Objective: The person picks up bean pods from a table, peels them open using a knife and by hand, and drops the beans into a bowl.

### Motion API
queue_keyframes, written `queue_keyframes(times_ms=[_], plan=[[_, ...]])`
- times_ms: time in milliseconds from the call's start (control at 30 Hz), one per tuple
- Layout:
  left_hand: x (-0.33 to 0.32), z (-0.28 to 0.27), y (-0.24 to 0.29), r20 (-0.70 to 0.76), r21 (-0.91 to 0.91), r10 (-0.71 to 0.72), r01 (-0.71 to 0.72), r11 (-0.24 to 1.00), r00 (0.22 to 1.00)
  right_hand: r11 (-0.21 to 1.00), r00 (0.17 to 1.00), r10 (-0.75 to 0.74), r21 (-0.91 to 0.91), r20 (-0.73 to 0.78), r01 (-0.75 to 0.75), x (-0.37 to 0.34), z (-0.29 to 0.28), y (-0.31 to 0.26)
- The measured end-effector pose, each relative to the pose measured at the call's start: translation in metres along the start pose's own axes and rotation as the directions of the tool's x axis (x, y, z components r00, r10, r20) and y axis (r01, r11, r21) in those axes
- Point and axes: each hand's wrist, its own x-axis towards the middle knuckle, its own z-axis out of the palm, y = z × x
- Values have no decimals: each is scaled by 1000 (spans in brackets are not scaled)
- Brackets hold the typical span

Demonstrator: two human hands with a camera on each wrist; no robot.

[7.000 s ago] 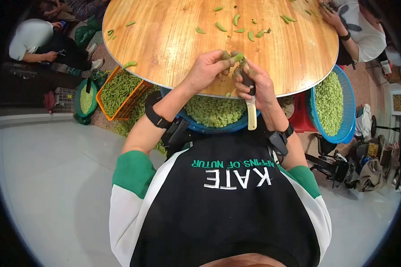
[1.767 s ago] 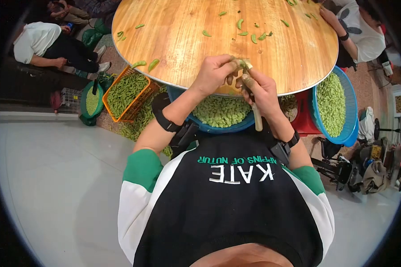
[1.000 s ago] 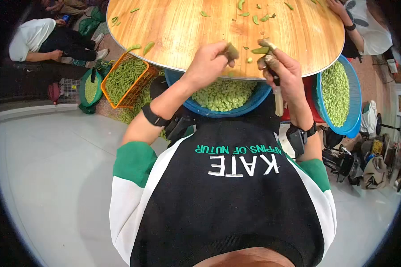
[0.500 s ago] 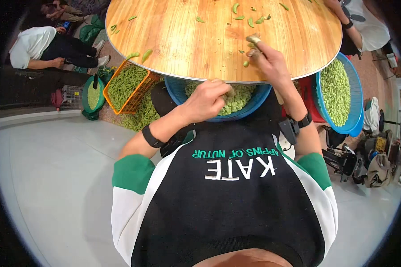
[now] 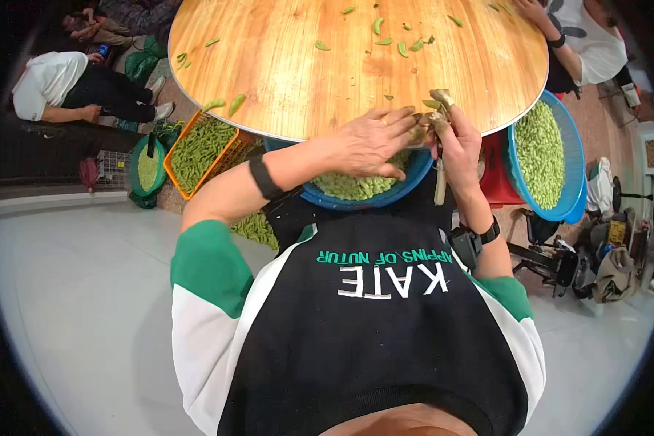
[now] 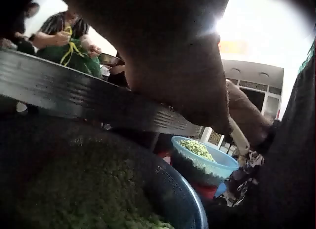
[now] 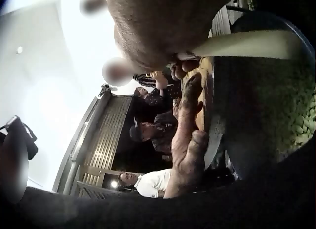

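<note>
With fingers extended and its back upward, the left hand (image 5: 374, 143) spans the near table edge and the blue basin (image 5: 363, 205) of shelled beans (image 5: 350, 187). Its fingertips meet or nearly meet the right hand (image 5: 461, 145); contact is unclear. The right hand grips a knife, whose pale handle (image 5: 439, 185) points down, and has a green pod (image 5: 432, 104) at its fingers. In the right wrist view, the handle (image 7: 247, 45) extends from the right hand (image 7: 163, 29), with the left hand (image 7: 186, 145) beside it. The blade is hidden.
Loose pods (image 5: 378, 26) lie on the round wooden table (image 5: 283, 87). An orange crate (image 5: 196, 156) of pods stands left, another blue basin (image 5: 575, 160) right. One person (image 5: 54, 80) sits at far left, another (image 5: 592, 43) at the table's right.
The left hand rose from the basin's beans towards the right hand, its fingers straightening. The right hand moved nearer the table edge, still gripping the knife.
</note>
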Motion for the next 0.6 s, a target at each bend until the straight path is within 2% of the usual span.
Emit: queue_keyframes(times_ms=[33, 67, 100, 167, 233, 267, 367, 433, 467, 500, 533, 567, 600], plan=[[7, 1, -4, 16, 14, 22, -22, 1000, 1000, 999, 1000, -13, -30, -10, 12, 0, 0, -2], [8, 6, -9, -133, 38, 13, -8, 999, 991, 998, 1000, -19, -66, 19, 20, 1, 0, -2], [6, 6, -15, -139, 45, 5, 1, 999, 990, 997, 999, -26, -66, 29, 28, 4, 1, 2], [-5, 4, -27, -154, 95, -121, 137, 986, 981, 998, 996, -46, 41, 73, 44, 8, 3, 10], [-28, 2, -44, -143, 147, -190, 211, 966, 971, 999, 994, -27, 38, 104, 23, 10, 4, 7], [-44, -5, -55, -128, 173, -342, 361, 917, 931, 995, 996, -33, 94, 82, 25, 10, 6, 6], [-93, -30, -94, -91, 231, -706, 704, 671, 703, 987, 996, -26, 162, 83, 12, 8, 8, 5], [-115, -34, -115, -227, 318, -854, 864, 390, 469, 985, 994, -8, 171, 107, -11, 5, 12, 4], [-124, -38, -126, -234, 320, -853, 865, 386, 467, 974, 984, 49, 210, 169, -84, 5, 15, 2], [-129, -49, -133, -380, 277, -832, 908, 316, 405, 957, 968, 97, 245, 230, -154, 7, 18, -1], [-131, -56, -139, -515, 222, -790, 942, 253, 333, 947, 961, 88, 279, 262, -162, 9, 21, 1], [-126, -56, -144, -523, 225, -783, 940, 255, 337, 947, 963, 77, 283, 258, -151, 12, 26, 0], [-112, -55, -140, -520, 102, -648, 794, 600, 556, 938, 956, 78, 304, 282, -167, 13, 31, -2]])
